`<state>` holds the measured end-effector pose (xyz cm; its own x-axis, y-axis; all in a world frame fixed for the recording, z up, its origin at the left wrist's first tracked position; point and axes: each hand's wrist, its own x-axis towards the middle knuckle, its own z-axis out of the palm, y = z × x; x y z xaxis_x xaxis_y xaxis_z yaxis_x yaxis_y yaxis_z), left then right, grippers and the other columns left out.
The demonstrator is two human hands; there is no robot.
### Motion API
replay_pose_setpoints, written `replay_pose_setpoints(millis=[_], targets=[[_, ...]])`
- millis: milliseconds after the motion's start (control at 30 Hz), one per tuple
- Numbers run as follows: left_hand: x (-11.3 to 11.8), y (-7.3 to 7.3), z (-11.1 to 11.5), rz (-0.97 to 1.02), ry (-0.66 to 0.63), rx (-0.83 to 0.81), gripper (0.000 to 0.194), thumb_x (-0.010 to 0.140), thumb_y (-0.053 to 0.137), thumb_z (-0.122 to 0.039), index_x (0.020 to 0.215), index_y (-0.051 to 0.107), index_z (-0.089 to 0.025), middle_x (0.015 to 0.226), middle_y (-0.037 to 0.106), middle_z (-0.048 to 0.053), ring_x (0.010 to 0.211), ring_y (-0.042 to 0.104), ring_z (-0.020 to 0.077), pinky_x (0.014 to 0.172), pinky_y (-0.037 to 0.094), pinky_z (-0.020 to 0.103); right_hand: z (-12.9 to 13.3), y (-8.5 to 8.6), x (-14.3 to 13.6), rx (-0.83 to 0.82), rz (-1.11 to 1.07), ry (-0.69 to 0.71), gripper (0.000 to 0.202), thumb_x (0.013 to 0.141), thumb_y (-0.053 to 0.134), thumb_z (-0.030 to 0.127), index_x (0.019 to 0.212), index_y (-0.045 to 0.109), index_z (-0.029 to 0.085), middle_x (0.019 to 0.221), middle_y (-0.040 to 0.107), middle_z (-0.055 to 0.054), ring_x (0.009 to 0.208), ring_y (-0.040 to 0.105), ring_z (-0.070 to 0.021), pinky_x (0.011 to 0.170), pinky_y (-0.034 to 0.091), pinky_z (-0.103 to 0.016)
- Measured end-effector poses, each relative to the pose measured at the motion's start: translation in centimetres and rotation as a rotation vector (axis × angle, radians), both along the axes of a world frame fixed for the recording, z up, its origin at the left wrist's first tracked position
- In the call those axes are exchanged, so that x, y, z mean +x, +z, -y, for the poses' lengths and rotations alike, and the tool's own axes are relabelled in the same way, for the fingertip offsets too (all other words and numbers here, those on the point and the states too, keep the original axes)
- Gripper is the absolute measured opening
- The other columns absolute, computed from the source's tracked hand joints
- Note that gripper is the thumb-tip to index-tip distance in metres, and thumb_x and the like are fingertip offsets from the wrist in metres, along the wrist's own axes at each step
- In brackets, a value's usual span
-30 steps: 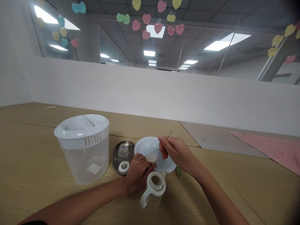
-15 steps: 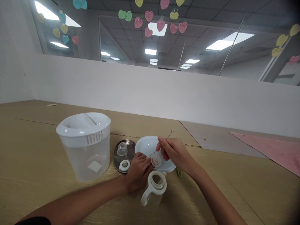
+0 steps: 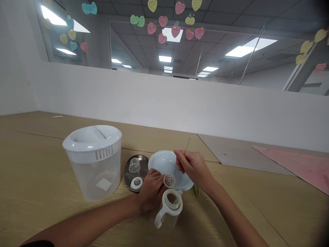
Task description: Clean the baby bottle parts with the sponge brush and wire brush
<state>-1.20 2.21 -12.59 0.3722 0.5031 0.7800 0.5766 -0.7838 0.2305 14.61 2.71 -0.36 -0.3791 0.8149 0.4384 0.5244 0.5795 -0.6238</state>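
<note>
Between the fingertips of my left hand (image 3: pixel 153 188) is a small clear round piece (image 3: pixel 169 180) that looks like a bottle nipple, its ringed side facing me. My right hand (image 3: pixel 192 165) pinches a thin wire brush (image 3: pixel 187 144). The brush slants down, its lower tip at the middle of the nipple, its looped end up. Just in front stands an uncapped baby bottle (image 3: pixel 171 206) with white handles. Behind my hands is a white bowl (image 3: pixel 160 161), partly covered by them.
Left of the bowl, a metal tray (image 3: pixel 127 171) holds a clear cap (image 3: pixel 134 165) and a white collar (image 3: pixel 136 183). A lidded plastic bucket (image 3: pixel 94 161) stands farther left. Something green (image 3: pixel 196 190) lies beside the bowl. A pink sheet (image 3: pixel 295 164) lies at right.
The wire brush has tipped steeper, and its lower tip has come to the nipple's middle. The nipple has turned slightly to face up toward me. The bottle stays put.
</note>
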Motion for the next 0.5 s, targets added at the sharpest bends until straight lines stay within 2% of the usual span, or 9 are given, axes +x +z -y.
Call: replay_pose_setpoints(millis=[200,500], targets=[[0.05,-0.09,-0.04,0.005,-0.006,0.002,0.027,0.093,0.032,-0.025,0.078,0.054,-0.018,0.066,0.062,0.001,0.06,0.052,0.0156,0.067,0.035,0.035,-0.32,-0.56,-0.32,-0.086,0.148,0.107,0.044,0.091,0.037,0.045,0.059,0.05,0.017,0.049,0.054,0.002,0.044,0.048,-0.0081,0.05,0.038,-0.021],[0.07,-0.18,0.0,0.011,0.007,-0.016,0.028,0.093,0.034,-0.023,0.077,0.057,-0.018,0.07,0.064,0.002,0.062,0.054,0.0156,0.069,0.036,0.035,-0.39,-0.42,-0.05,-0.117,0.142,0.095,0.043,0.09,0.039,0.048,0.06,0.049,0.018,0.052,0.056,0.002,0.044,0.049,-0.0093,0.049,0.04,-0.021]])
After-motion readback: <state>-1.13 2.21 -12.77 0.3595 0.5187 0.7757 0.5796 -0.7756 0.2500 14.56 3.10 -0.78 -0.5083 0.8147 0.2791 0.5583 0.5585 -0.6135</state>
